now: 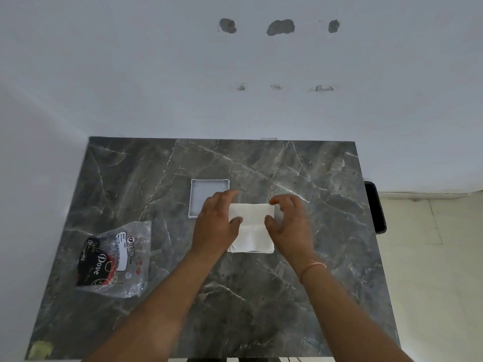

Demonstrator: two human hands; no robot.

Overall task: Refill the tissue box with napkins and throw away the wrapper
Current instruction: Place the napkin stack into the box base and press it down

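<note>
A white stack of napkins (252,228) sits at the middle of the dark marble table (261,296). My left hand (218,226) grips its left edge and my right hand (288,226) grips its right edge, thumbs on top. Just behind and to the left lies a shallow white square tray, the tissue box part (205,190), open side up with nothing in it; my left hand overlaps its near right corner. The clear plastic wrapper (115,259) with black and red print lies flat and slack at the left of the table.
A white wall stands behind the table and to its left. A black object (375,207) sits off the right edge, above the pale tiled floor (431,257). A yellowish patch (39,350) marks the table's near left corner.
</note>
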